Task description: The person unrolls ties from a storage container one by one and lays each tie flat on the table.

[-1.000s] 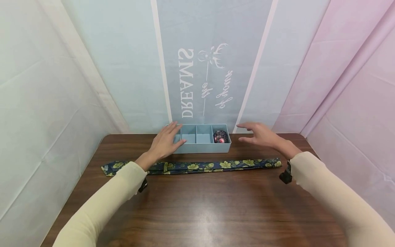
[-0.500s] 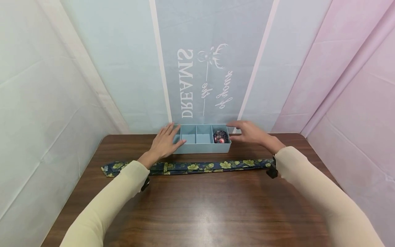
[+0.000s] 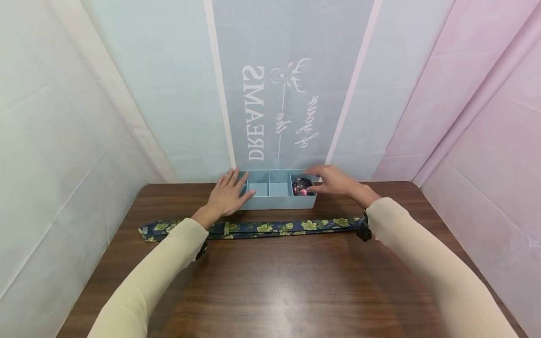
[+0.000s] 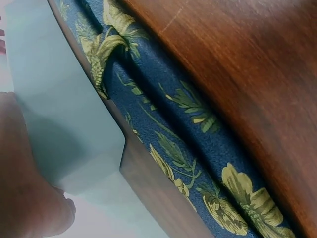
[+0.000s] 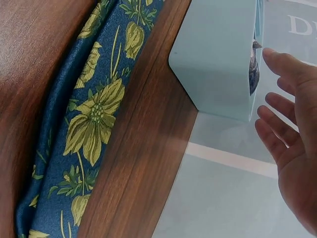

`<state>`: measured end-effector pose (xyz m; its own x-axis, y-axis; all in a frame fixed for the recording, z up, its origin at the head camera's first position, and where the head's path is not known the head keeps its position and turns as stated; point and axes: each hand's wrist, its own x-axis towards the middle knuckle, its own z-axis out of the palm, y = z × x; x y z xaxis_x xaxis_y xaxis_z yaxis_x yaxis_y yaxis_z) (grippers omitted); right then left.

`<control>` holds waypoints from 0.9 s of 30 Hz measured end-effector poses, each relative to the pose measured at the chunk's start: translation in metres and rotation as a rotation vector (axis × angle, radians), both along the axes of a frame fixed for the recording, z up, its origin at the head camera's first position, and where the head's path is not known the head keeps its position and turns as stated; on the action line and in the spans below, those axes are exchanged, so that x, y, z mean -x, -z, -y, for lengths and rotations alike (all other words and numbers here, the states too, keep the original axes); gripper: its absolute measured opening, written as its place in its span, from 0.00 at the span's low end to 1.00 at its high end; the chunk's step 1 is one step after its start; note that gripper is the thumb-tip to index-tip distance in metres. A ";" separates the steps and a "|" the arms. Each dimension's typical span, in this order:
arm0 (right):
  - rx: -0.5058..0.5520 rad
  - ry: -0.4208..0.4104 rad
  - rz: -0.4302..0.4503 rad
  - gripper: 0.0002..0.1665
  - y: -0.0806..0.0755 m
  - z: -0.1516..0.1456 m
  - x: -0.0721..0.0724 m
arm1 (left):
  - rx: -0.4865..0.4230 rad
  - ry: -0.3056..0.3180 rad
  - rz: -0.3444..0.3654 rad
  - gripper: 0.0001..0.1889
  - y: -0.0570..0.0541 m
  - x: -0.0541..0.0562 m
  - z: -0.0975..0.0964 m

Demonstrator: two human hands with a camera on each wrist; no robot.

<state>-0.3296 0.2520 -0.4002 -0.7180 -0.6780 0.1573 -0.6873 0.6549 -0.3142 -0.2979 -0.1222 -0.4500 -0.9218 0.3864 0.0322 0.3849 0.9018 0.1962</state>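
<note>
A light blue divided box (image 3: 274,203) stands at the table's back edge, with a rolled dark floral tie (image 3: 300,184) in its rightmost compartment. My left hand (image 3: 226,193) lies over the box's left end, fingers spread and straight, thumb over the front rim. My right hand (image 3: 336,182) hovers at the right end, thumb and fingers apart above the rolled tie; whether they touch it, I cannot tell. In the right wrist view the loosely bent fingers (image 5: 280,124) hold nothing. A blue tie with yellow flowers (image 3: 287,228) lies lengthwise in front of the box, folded double.
The brown wooden table (image 3: 270,277) extends toward me. Directly behind the box hangs a printed cloth backdrop (image 3: 291,42), and pale cloth walls (image 3: 63,141) close off both sides.
My right hand has moved left, from beside the box to over its right compartment. The left hand has stayed at the box's left end. Box and ties have not moved.
</note>
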 end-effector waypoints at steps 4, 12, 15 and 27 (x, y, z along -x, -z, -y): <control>0.007 -0.025 0.001 0.34 0.001 0.004 0.002 | 0.046 -0.003 0.006 0.42 0.000 0.001 0.000; -0.016 -0.051 0.002 0.25 0.005 0.014 0.007 | 0.074 0.004 0.018 0.41 0.002 0.002 -0.001; -0.030 -0.053 0.016 0.23 0.006 0.018 0.008 | 0.073 0.005 0.017 0.41 0.003 0.003 -0.001; -0.124 -0.034 0.024 0.27 0.004 0.024 0.016 | 0.051 0.000 0.030 0.40 0.008 0.007 -0.001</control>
<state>-0.3458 0.2285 -0.4041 -0.6967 -0.7153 0.0535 -0.7031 0.6662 -0.2488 -0.3044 -0.1215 -0.4575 -0.9222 0.3865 -0.0147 0.3793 0.9110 0.1617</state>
